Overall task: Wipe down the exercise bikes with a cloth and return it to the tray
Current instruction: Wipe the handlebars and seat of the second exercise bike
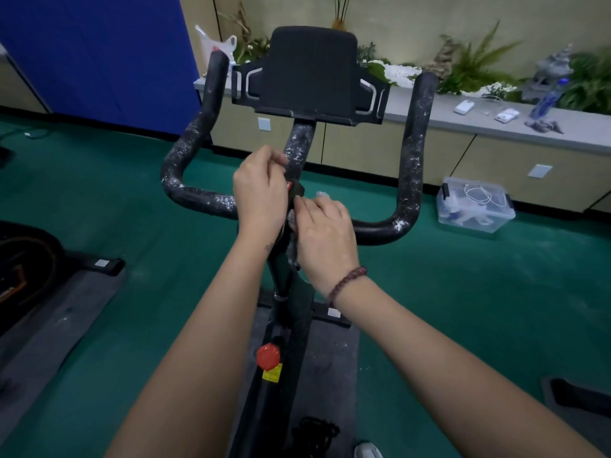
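Two hands meet on the bike (284, 395): left hand (261, 196) curls on the stem (299, 143), right hand (324, 233) pinches the cloth (322, 195) against the bar (380, 231), only scraps showing. Bunched so small, it may snag the red catch (291, 186) or slip to the floor (463, 292).

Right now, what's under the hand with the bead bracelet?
A bit of pale cloth peeks out past the fingers of the right hand, against the bike's handlebar. The hand covers the rest, so how big the cloth is cannot be seen.
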